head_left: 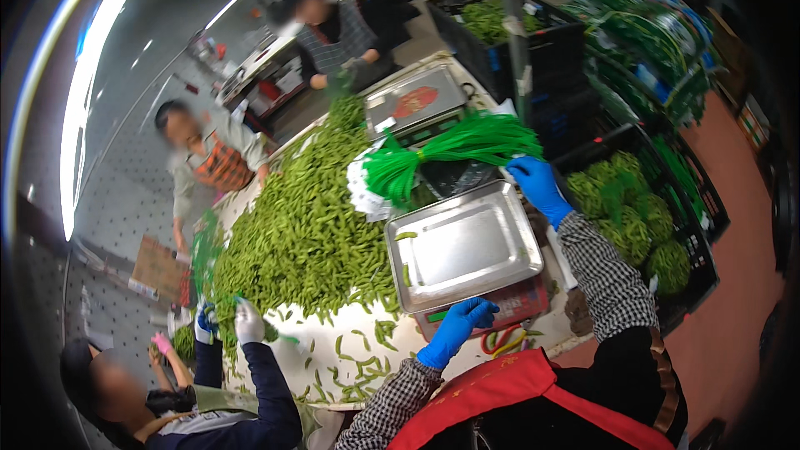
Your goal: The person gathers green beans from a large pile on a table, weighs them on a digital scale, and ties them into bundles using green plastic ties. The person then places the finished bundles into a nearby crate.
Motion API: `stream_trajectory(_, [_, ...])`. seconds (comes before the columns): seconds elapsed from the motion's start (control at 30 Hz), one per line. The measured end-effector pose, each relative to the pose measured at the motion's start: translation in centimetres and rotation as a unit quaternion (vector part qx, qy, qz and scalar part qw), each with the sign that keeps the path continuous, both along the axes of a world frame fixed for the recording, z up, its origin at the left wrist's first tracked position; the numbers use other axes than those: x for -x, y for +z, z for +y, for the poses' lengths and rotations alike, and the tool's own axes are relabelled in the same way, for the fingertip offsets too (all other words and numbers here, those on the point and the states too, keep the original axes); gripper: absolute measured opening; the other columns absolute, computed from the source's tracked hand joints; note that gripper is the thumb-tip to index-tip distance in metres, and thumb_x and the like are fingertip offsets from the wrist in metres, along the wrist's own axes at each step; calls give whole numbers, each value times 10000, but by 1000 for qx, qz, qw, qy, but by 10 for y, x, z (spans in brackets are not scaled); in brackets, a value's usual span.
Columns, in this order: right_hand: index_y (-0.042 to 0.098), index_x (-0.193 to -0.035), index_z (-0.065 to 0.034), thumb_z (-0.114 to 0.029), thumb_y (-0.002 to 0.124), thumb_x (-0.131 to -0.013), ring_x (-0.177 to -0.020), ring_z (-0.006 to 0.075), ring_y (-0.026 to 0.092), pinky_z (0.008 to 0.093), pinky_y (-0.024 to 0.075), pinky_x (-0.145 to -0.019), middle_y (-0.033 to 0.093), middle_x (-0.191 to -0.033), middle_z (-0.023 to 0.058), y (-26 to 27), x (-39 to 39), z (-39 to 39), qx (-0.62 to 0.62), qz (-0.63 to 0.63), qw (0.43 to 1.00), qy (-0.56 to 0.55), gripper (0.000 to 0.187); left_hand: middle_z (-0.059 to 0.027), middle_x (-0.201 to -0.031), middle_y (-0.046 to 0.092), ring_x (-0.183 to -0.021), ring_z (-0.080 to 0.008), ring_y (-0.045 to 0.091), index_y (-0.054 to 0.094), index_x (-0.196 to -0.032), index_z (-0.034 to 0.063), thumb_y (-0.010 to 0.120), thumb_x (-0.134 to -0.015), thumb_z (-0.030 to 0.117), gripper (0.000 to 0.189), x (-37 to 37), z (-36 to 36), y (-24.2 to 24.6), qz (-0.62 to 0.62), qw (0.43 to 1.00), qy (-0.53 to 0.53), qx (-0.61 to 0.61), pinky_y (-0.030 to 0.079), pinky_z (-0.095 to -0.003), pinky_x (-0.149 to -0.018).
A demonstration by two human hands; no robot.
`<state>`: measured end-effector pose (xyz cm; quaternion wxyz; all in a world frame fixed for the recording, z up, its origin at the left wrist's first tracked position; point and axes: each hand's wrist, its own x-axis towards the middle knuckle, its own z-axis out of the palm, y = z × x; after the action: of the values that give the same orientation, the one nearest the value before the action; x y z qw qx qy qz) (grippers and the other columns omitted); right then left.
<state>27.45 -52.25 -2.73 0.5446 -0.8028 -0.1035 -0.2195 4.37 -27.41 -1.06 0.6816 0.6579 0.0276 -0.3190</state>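
Note:
My right hand, in a blue glove, is at the loose ends of a tied bundle of green mesh bags. Its fingertips touch the netting, but whether they grip a bag is unclear. My left hand, gloved in blue too, hovers over the front of a red digital scale with its fingers loosely bent and nothing seen in them. A rectangular steel tray rests on that scale, with two green pods at its left side. White tags hang at the bundle's left end.
A large heap of green pods covers the table's left; loose pods lie along its white front. Scissors lie beside the red scale. Another scale stands beyond. Black crates with filled mesh bags flank my right. Co-workers surround the heap.

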Motion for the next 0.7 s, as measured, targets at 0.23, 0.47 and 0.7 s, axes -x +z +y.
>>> stream_trajectory(0.23, [681,-853,-77,-143,639,-800,-802,316,625,403,505,-695,629,-868,144,14,-54,197,220,-102,959,150,95,-64,-987,670,-876,-135,614,631,-1083,-25,509,-997,232,298,11,72,-10,1,993,120,11,491,-276,-833])
stream_trajectory(0.47, [680,-851,-128,-106,609,-754,-882,323,587,435,473,-727,601,-882,117,16,-84,294,454,-197,861,119,123,-68,-960,677,-817,-132,617,637,-1067,-21,502,-1000,237,299,-4,92,-9,23,985,166,49,511,-272,-774])
stream_trajectory(0.7, [629,-828,-39,3,661,-726,-807,313,580,387,484,-708,569,-818,131,24,-112,290,46,-121,977,168,115,-48,-845,651,-747,-108,593,653,-1051,6,512,-997,252,289,-36,109,18,-66,978,196,14,495,-242,-699])
